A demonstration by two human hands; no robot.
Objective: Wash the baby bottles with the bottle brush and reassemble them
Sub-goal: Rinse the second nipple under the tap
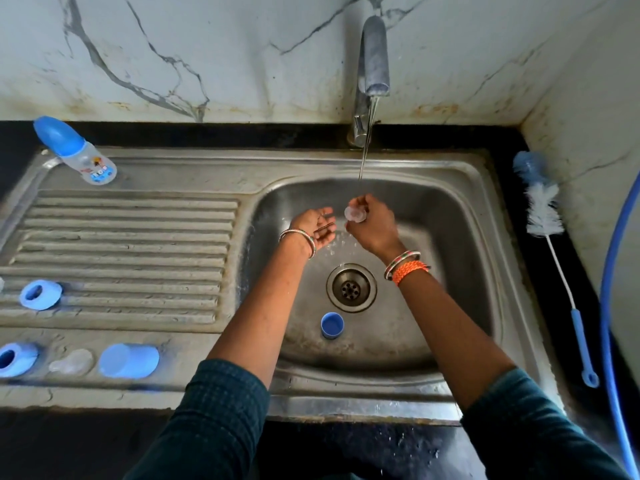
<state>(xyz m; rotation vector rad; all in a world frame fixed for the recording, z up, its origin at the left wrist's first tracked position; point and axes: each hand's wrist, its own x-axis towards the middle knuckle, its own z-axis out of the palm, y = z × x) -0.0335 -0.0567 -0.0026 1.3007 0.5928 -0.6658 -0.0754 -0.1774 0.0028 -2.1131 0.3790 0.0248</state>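
Observation:
Over the steel sink basin [450, 216], my right hand [375, 226] pinches a clear silicone teat [355, 214] under the thin stream from the tap [372, 64]. My left hand [317, 226] hovers just left of it, palm up, fingers relaxed, holding nothing. A small blue cap [331, 325] lies in the basin near the drain [351, 287]. An assembled baby bottle [74, 150] with a blue cap stands at the drainboard's far left corner. The bottle brush [547, 216] lies on the counter to the right of the sink.
On the ribbed drainboard [121, 251] lie a blue collar ring [40, 294], another blue ring [15, 358], a clear teat [72, 362] and a blue bottle cap [130, 360]. A blue hose [604, 306] curves along the right wall.

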